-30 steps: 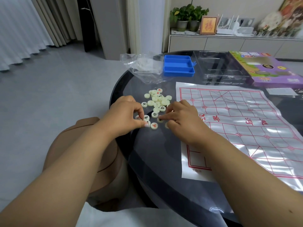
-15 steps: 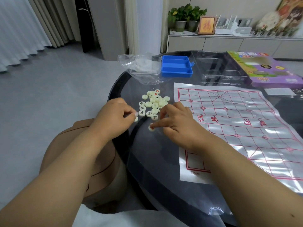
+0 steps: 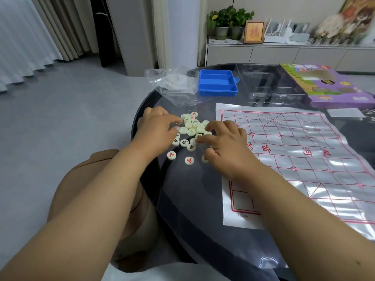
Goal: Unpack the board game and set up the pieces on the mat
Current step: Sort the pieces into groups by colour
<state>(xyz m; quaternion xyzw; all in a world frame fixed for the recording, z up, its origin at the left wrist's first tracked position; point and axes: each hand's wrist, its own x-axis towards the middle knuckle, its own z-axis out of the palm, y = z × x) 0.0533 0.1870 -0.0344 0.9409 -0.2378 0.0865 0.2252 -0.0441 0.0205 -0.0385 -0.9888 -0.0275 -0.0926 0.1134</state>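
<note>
Pieces (image 3: 190, 128) — heaped on the counter (image 3: 182, 199) beside the mat (image 3: 304, 159), none placed. I note both hands back in the heap: left hand (image 3: 156, 128), right hand (image 3: 225, 142) — loose, grip empty; three red pieces now separated.

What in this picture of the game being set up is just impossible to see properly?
- Head view: the pieces under the right hand are hidden by its fingers; one disc only peeks out.
- Many discs lie blank side up, so their characters cannot be read.
- The mat is cut off by the right edge, its near part covered by the forearm.
- Print on the game box is too blurred to read.
- Whether the left hand pinches a piece is unclear.
</note>
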